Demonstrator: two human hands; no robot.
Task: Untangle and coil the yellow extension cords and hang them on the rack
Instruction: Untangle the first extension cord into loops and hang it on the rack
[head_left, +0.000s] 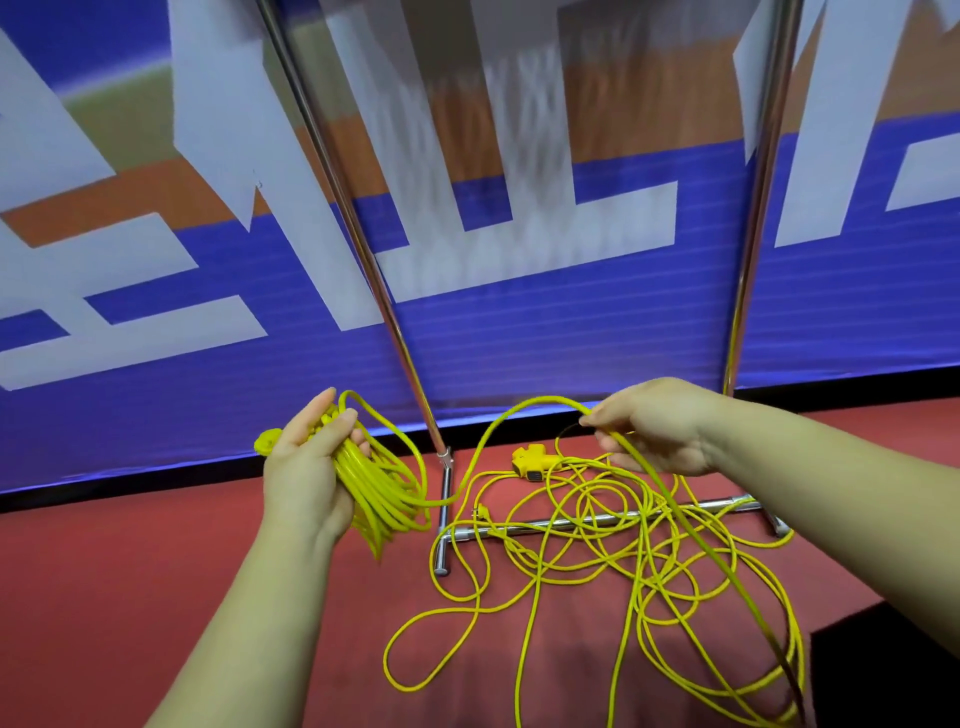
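1. My left hand (304, 467) is palm-up at the left, with its fingers (318, 410) curled round a coil (379, 493) of yellow cord. The loops hang down from my palm above the red floor (156, 571).
2. A yellow end piece (267, 441) pokes out at the left edge of that palm. I cannot tell whether it is a plug or a socket.
3. My right hand (660, 426) is knuckles-up at the right. Its fingertips (597, 418) pinch a single strand (498, 431) that arches across to the coil in my left hand.
4. On the other side of the pinch, the same strand slopes down to the near right and joins the loose cord on the floor.
5. The tangled cords (623, 545) lie spread on the floor between and below my hands, draped over the rack's base bar (571, 522).
6. A yellow socket block (530, 460) sits at the far edge of the tangle, and a small plug (482, 512) lies just left of it, near the base bar.
7. The rack's chrome uprights (363, 249) rise on the far side of my hands — no cord hangs on the part I can see.
8. On the far side of the rack is a blue and orange banner (519, 338) with big white strokes. They are cropped and blurred, so I cannot read any word.
9. I cannot make out a brand or label on the cords or the socket block.
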